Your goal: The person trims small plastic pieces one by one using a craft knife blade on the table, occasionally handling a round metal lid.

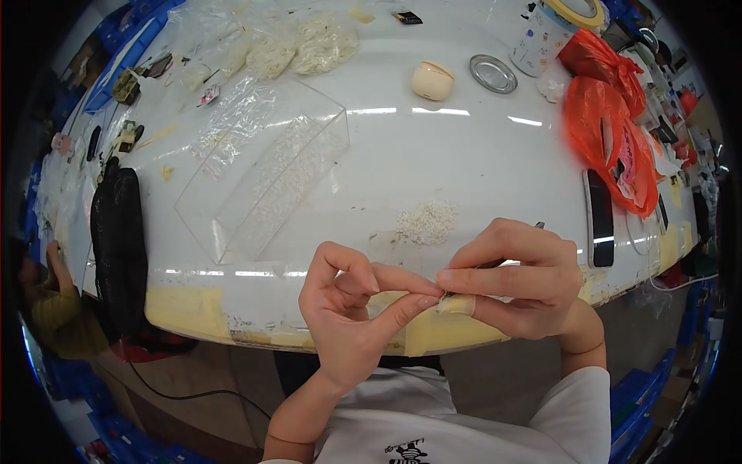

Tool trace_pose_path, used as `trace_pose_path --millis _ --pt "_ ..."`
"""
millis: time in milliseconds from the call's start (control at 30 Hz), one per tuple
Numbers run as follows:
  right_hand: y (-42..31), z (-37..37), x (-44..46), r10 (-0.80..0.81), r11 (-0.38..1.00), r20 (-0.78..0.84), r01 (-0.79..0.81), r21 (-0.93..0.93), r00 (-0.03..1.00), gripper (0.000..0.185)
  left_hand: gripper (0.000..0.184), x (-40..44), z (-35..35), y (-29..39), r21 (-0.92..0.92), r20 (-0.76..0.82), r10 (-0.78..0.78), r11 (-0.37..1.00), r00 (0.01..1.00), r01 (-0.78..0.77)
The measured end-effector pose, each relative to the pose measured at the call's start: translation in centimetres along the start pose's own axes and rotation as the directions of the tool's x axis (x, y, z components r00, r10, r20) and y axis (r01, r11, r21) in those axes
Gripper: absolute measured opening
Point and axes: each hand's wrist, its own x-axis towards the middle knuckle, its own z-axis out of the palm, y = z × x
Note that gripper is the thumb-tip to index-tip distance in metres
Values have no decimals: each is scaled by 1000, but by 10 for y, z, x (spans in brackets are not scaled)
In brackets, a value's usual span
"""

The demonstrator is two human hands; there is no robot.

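Observation:
Just over the table's taped front edge, my left hand (344,313) is closed, its thumb and forefinger pinching something too small to make out. My right hand (522,274) meets it fingertip to fingertip, also closed, around a thin dark tool (539,225) that is mostly hidden by the fingers. Yellowish tape (457,305) wraps the right thumb. Beyond the hands lies a loose pile of small white bead-like pieces (427,222). To its left stands a clear open box (220,203) with many more white pieces inside.
Clear bags of pale pieces (325,42) lie at the back left. A cream container (433,81) and a round metal lid (493,73) stand at the back. Right: red plastic bags (607,131) and a phone (599,220). A black bag (120,240) and another person's arm (58,267) are left.

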Motion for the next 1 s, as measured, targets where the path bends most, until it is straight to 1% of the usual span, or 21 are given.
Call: trace_pose_path --millis 133,233,333,433,533,633,733,833,933,1000 --pt "-1 0 0 15 1000 2 -15 -7 1000 40 43 0 0 1 41 4 29 999 1000 -29" --pt "0 2 0 0 1000 -10 0 -11 1000 39 44 0 -3 2 138 35 61 988 998 -65" --pt "0 0 1 -13 1000 1 13 1 1000 39 46 1 -2 4 151 41 81 985 996 -87" --pt "2 0 0 -65 998 17 65 -8 998 35 46 1 -1 5 191 74 127 972 989 -139" --pt "0 -2 0 -54 999 22 55 -3 998 40 46 3 -1 5 226 121 178 953 977 -202" --pt "2 -2 -1 -118 993 23 118 -24 993 35 46 3 0 4 210 119 167 959 979 -189" --pt "3 -3 -1 -124 992 30 125 -8 992 35 47 1 0 3 185 91 139 971 986 -154" --pt "4 -6 1 -99 994 22 98 41 995 33 49 1 0 5 124 39 60 990 997 -65" --pt "2 -6 2 -30 999 -13 31 45 999 39 50 2 1 6 81 5 47 996 999 -47" --pt "1 -3 1 -13 999 -14 14 45 1000 40 49 1 1 7 83 7 46 995 999 -47"
